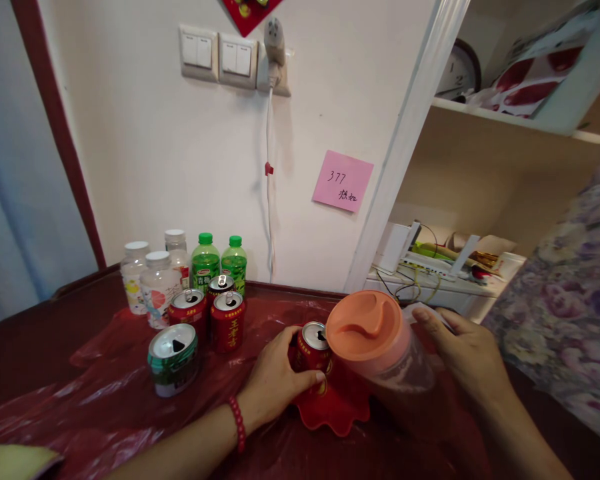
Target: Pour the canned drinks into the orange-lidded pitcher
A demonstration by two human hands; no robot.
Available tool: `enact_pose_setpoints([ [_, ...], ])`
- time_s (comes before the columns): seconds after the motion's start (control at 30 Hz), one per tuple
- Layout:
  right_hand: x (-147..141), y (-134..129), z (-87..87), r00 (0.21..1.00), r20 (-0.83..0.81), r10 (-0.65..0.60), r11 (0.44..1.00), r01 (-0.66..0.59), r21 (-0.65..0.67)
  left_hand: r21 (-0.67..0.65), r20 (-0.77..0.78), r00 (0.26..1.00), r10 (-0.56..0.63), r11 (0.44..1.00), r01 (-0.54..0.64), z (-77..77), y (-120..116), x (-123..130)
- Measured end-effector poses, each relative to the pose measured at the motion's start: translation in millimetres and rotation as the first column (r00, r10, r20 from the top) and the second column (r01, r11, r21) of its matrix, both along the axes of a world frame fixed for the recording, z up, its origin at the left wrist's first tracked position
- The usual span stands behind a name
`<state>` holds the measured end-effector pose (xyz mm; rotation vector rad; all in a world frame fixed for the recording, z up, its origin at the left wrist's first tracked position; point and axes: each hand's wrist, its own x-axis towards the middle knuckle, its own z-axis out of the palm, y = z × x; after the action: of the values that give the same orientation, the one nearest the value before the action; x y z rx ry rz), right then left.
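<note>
My left hand (280,373), with a red bead bracelet on its wrist, is wrapped round a red drink can (311,355). The can's opening shows in its silver top, and it stands over a red mat with a wavy edge (337,410). In my right hand (463,347) is the white handle of a clear plastic pitcher (400,373) with an orange lid (365,323). The pitcher is tilted to the left, its lid close beside the can's top. Whether liquid is flowing I cannot tell.
Left of my hands stand several red cans (227,323), a green can (174,360), two green bottles (205,263) and clear white-capped jars (157,287). Plastic film (95,393) covers the table. A cable (269,220) hangs down the wall. Shelves (480,160) and a floral curtain (570,287) are at right.
</note>
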<state>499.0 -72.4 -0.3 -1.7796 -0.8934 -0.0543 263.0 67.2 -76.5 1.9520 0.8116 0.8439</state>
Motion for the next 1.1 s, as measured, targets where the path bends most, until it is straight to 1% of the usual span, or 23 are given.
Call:
enact_pose_setpoints([
  [0.27,0.9,-0.6,0.5,1.000,-0.002,0.005,1.000,-0.005,-0.025,-0.009,0.013,1.000,-0.003,1.000,0.003,0.4,-0.4,-0.1],
  [0.4,4.0,0.6,-3.5,1.000,0.027,0.005,1.000,-0.005,-0.003,-0.008,0.011,1.000,0.000,1.000,0.000,-0.5,-0.1,0.4],
  [0.5,4.6,1.1,-4.5,1.000,0.013,0.020,1.000,-0.020,0.014,-0.005,0.006,1.000,-0.002,1.000,0.002,-1.0,0.4,0.6],
  [0.63,2.3,0.2,-2.2,1.000,-0.007,0.013,1.000,-0.013,-0.011,-0.012,0.018,1.000,-0.003,1.000,0.003,-2.1,0.9,0.5],
  [0.83,-0.9,-0.9,1.5,1.000,0.005,0.001,1.000,-0.001,-0.031,-0.010,0.009,1.000,-0.002,1.000,0.002,-2.0,0.3,0.3],
  [1.0,1.1,0.0,-0.6,1.000,-0.006,0.012,1.000,-0.012,-0.025,-0.017,0.009,1.000,-0.003,1.000,0.003,-0.3,-0.1,0.0],
  [1.1,2.9,0.5,-3.2,0.999,0.038,0.012,1.000,-0.012,-0.017,-0.015,0.017,1.000,-0.003,1.000,0.004,-0.6,0.3,0.2],
])
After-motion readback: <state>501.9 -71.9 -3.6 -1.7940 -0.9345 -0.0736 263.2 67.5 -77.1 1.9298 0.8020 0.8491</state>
